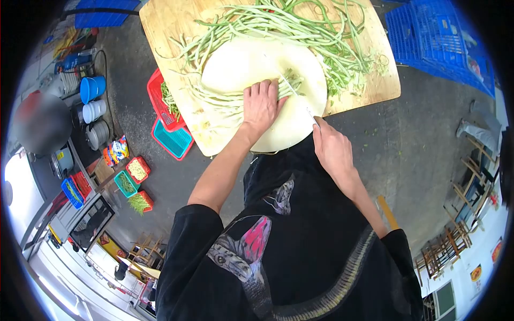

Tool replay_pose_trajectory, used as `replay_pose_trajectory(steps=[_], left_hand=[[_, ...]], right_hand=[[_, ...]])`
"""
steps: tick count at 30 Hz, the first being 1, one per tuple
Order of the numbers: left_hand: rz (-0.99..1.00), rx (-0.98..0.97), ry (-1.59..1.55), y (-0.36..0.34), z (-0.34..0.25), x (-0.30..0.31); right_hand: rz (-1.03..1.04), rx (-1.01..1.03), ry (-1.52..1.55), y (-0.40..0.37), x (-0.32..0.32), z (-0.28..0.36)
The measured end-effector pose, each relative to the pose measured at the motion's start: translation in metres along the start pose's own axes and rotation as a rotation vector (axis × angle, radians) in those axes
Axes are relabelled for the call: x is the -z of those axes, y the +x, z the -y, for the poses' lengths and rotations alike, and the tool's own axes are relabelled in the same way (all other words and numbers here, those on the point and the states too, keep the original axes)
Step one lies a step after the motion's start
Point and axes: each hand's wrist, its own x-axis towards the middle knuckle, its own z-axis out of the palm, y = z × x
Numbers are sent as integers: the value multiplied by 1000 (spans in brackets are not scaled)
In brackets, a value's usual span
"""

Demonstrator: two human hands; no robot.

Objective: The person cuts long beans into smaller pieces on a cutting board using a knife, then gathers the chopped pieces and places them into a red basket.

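Note:
My left hand [262,104] presses down on a bundle of long green beans [225,99] laid across a round pale cutting board [251,61]. My right hand [333,147] grips the handle of a knife [297,96], whose thin blade reaches over the board to the bean ends just right of my left fingers. A large heap of uncut long beans [289,27] lies behind the board on a wooden table [375,85].
A red basket [159,101] holding greens and a teal basket [172,140] sit below the table's left edge. Blue crates [433,37] stand at the right. Buckets [92,88], pots and small baskets of vegetables [134,179] are on the floor at left. Wooden chairs [471,187] stand at right.

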Motion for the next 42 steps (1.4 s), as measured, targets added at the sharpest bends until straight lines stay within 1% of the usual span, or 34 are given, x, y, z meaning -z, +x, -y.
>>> replay_pose_trajectory(steps=[5, 9, 15, 18, 21, 24, 27, 30, 32, 34, 36, 39, 42], left_hand=[[-13, -30, 29, 2, 3, -3], [49, 1, 0, 3, 1, -1], [68, 3, 28, 2, 1, -2], [57, 2, 40, 1, 0, -4], [29, -4, 77, 2, 3, -5], [2, -13, 66, 1, 0, -4], [11, -9, 39, 0, 0, -1], [24, -15, 18, 2, -1, -2], [8, -33, 43, 1, 1, -4], [28, -46, 33, -5, 0, -2], [12, -70, 37, 4, 3, -1], [-3, -78, 31, 4, -2, -1], [-22, -48, 4, 13, -10, -1]], right_hand=[[21, -4, -14, 9, -3, -1], [15, 43, -51, 16, -8, -2], [21, 17, -118, 43, -30, -8], [-22, 72, -64, 52, -34, -6], [23, -5, -42, 58, -35, -3], [4, 44, -13, 58, -30, -8], [-1, 32, -27, 51, -21, -15], [-58, 14, 21, 37, -19, -37], [-97, 13, -25, 36, -13, -54], [-90, -24, 1, 30, -3, -64], [-158, -42, 0, 27, 9, -70], [-253, 1, -13, 29, 19, -85], [-192, 63, 24, 24, 27, -81]])
